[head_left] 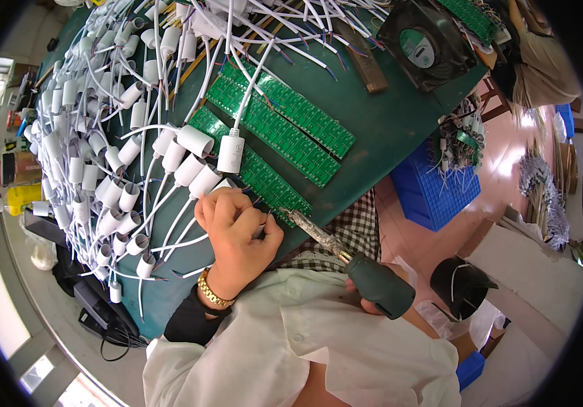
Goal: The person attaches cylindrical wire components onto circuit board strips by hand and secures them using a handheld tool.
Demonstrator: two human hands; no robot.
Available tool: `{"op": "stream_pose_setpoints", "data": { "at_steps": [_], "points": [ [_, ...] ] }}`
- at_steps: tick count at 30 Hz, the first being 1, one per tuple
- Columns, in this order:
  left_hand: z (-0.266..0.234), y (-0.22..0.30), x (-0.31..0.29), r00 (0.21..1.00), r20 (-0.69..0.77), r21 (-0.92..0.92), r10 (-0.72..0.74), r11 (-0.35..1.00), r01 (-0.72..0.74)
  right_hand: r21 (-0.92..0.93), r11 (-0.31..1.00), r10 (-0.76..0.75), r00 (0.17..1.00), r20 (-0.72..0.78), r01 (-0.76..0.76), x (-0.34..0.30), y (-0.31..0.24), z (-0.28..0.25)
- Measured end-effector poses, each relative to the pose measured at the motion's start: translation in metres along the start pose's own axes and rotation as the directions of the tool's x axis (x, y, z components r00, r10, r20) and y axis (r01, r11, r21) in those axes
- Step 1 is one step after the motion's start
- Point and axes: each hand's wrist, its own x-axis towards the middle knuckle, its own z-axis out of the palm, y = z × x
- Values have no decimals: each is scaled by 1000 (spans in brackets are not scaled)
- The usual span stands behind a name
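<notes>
My left hand (231, 227) is closed at the near end of a green circuit board (272, 183), its fingers curled over something mostly hidden. Thin wires show between the fingers and the board, and a bit of white lies under them. In my right hand (371, 306) is a soldering iron (381, 286) with a dark green handle. Its tip meets or hovers just above the board's near right corner; I cannot tell which. White cylindrical lamp holders (231, 154) with white cables lie just beyond my left hand. Two longer green board strips (305, 122) lie farther back.
A large heap of white lamp holders (111, 159) covers the left of the green table (366, 159). A black fan (427, 44) and a brown bar (367, 68) stand at the back right. Beside the table is a blue crate (434, 186); a black container (463, 288) is at right.
</notes>
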Motion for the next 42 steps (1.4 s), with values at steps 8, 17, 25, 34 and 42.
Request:
{"op": "stream_pose_setpoints", "data": {
  "at_steps": [8,17,25,34,42],
  "points": [
    [0,3,3,1000,22,12,-1,1000,0,-206,915,-384,904,-187,346,4,-8,4],
    [2,3,3,999,12,-34,-42,999,42,-161,970,-236,866,-440,182,4,-5,25],
    [0,2,3,999,12,-29,-48,998,48,363,897,390,838,-381,-252,15,-65,-2],
    [-3,2,3,999,44,-2,-20,1000,20,359,867,447,858,-253,-346,10,-52,-5],
    [-7,8,12,987,158,78,-18,997,6,127,914,-309,865,-396,384,10,-19,6]
  ]
}}
